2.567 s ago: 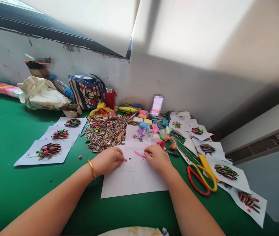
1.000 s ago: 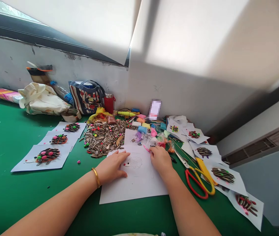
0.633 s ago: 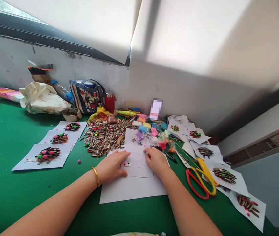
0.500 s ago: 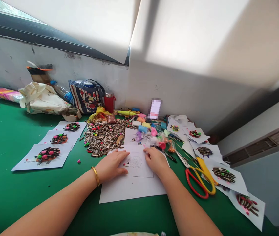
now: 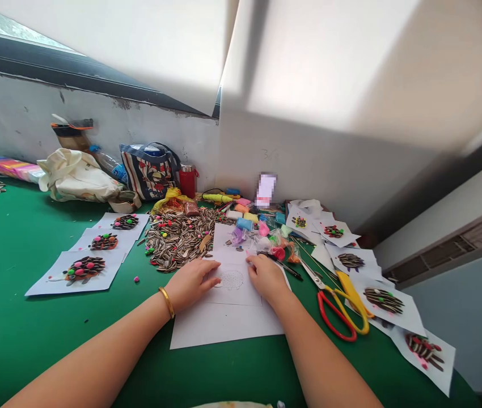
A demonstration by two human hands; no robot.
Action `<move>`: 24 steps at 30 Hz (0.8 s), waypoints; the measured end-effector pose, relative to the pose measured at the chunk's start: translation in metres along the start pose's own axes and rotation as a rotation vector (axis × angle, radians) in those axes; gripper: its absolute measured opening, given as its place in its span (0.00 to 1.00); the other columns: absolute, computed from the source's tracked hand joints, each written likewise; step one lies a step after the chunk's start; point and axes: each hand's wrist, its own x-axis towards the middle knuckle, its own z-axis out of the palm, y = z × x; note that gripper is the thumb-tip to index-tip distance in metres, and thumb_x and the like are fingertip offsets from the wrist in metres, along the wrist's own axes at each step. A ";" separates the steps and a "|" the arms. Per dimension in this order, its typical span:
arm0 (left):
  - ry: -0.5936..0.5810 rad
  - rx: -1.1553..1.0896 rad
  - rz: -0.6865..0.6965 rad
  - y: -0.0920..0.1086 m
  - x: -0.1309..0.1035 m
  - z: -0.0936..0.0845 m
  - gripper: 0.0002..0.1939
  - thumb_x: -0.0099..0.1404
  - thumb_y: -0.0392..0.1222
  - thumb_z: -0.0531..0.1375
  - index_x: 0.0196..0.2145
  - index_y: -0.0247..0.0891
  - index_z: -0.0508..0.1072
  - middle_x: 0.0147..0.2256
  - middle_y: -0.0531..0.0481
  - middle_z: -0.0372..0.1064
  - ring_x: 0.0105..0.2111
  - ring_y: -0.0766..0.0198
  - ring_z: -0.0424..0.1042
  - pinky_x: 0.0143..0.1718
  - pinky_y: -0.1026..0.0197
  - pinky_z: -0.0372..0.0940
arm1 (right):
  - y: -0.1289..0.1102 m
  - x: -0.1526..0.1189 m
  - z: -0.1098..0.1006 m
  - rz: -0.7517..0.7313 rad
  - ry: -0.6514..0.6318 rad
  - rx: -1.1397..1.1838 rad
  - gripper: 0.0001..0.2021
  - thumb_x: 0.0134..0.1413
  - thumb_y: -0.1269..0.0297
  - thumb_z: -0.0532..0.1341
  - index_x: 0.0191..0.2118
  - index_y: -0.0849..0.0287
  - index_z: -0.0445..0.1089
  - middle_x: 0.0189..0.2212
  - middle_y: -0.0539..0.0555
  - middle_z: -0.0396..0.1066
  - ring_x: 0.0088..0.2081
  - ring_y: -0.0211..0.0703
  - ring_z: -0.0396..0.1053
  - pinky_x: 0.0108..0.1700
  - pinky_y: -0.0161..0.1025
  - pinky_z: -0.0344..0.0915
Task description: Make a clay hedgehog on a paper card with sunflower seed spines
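White paper (image 5: 228, 328) lies on the green table, carrying an outline drawing of a hedgehog-like animal (image 5: 231, 280) with a dotted body. Flat on the paper's left side, my left hand (image 5: 192, 282) has its fingers stretched out, and its thumb covers the head end of the drawing. My right hand (image 5: 269, 279) rests on the right side, fingers lying loosely on the paper and slightly bent. Neither hand shows anything in its grasp. Just beyond my left hand spreads a heap of striped sunflower seeds (image 5: 177, 238). A black pen (image 5: 287, 269) lies beside my right hand.
Red-and-yellow scissors (image 5: 338, 311) lie on the right, near several seed-decorated cards (image 5: 426, 354). More such cards (image 5: 83, 271) overlap at left. Behind are packets of coloured clay (image 5: 245, 224), a phone (image 5: 265, 191), a red flask (image 5: 187, 181) and bags (image 5: 149, 170).
My left hand has slid slightly over the drawing, so its red nose and dark eye are now covered. The right hand stays on the paper. The whole view has shifted a little.
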 end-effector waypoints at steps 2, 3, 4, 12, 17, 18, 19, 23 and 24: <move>0.008 0.003 -0.008 0.001 0.001 0.000 0.18 0.68 0.49 0.57 0.52 0.41 0.71 0.50 0.44 0.73 0.50 0.54 0.70 0.53 0.53 0.63 | 0.000 0.000 0.000 0.001 -0.005 0.001 0.14 0.60 0.68 0.55 0.50 0.54 0.72 0.42 0.55 0.72 0.42 0.43 0.70 0.38 0.35 0.58; 0.008 0.006 -0.014 0.002 0.001 0.000 0.18 0.68 0.49 0.57 0.52 0.41 0.71 0.49 0.44 0.73 0.50 0.54 0.70 0.52 0.54 0.63 | 0.000 0.000 0.000 0.003 -0.010 0.000 0.14 0.60 0.68 0.55 0.50 0.54 0.72 0.42 0.54 0.72 0.42 0.43 0.70 0.38 0.35 0.58; 0.007 0.010 -0.020 0.003 0.001 0.000 0.18 0.68 0.48 0.57 0.52 0.40 0.71 0.49 0.45 0.73 0.50 0.54 0.71 0.52 0.54 0.63 | -0.001 0.000 -0.001 0.007 -0.016 -0.001 0.15 0.60 0.67 0.55 0.50 0.53 0.72 0.42 0.54 0.72 0.42 0.42 0.70 0.38 0.34 0.58; -0.005 0.099 -0.047 0.012 0.006 0.000 0.19 0.69 0.49 0.55 0.53 0.39 0.70 0.51 0.43 0.72 0.51 0.52 0.70 0.53 0.52 0.63 | -0.002 0.002 -0.001 0.023 -0.044 -0.009 0.15 0.60 0.66 0.55 0.50 0.53 0.71 0.42 0.54 0.71 0.41 0.42 0.69 0.37 0.35 0.56; -0.056 0.190 -0.005 0.019 0.007 0.000 0.23 0.70 0.54 0.51 0.53 0.36 0.69 0.50 0.38 0.72 0.50 0.50 0.71 0.50 0.51 0.65 | -0.003 0.001 -0.002 0.021 -0.048 -0.010 0.16 0.60 0.66 0.54 0.51 0.54 0.71 0.43 0.54 0.71 0.42 0.42 0.69 0.38 0.35 0.57; -0.065 0.204 0.002 0.020 0.007 0.000 0.24 0.70 0.55 0.50 0.53 0.36 0.69 0.49 0.38 0.72 0.50 0.49 0.71 0.50 0.51 0.65 | -0.003 0.001 -0.002 0.021 -0.050 -0.010 0.16 0.60 0.66 0.54 0.51 0.54 0.71 0.43 0.54 0.71 0.42 0.42 0.69 0.38 0.34 0.57; -0.076 0.215 0.007 0.022 0.007 -0.001 0.25 0.70 0.57 0.50 0.53 0.36 0.69 0.49 0.37 0.72 0.50 0.49 0.71 0.49 0.51 0.65 | -0.003 0.001 -0.003 0.021 -0.051 -0.010 0.16 0.60 0.66 0.54 0.51 0.54 0.71 0.43 0.54 0.71 0.42 0.42 0.69 0.39 0.34 0.57; -0.144 0.242 -0.002 0.028 0.011 -0.009 0.27 0.69 0.60 0.49 0.50 0.36 0.71 0.46 0.37 0.73 0.48 0.48 0.72 0.47 0.51 0.65 | -0.004 0.002 -0.004 0.020 -0.049 -0.011 0.16 0.60 0.67 0.54 0.52 0.54 0.71 0.44 0.55 0.72 0.43 0.43 0.69 0.39 0.34 0.58; -0.161 0.249 -0.014 0.029 0.013 -0.011 0.27 0.69 0.61 0.49 0.49 0.36 0.72 0.45 0.38 0.74 0.47 0.48 0.73 0.46 0.52 0.66 | -0.004 0.002 -0.004 0.020 -0.048 -0.011 0.16 0.60 0.67 0.55 0.52 0.54 0.71 0.44 0.55 0.72 0.43 0.43 0.69 0.39 0.35 0.58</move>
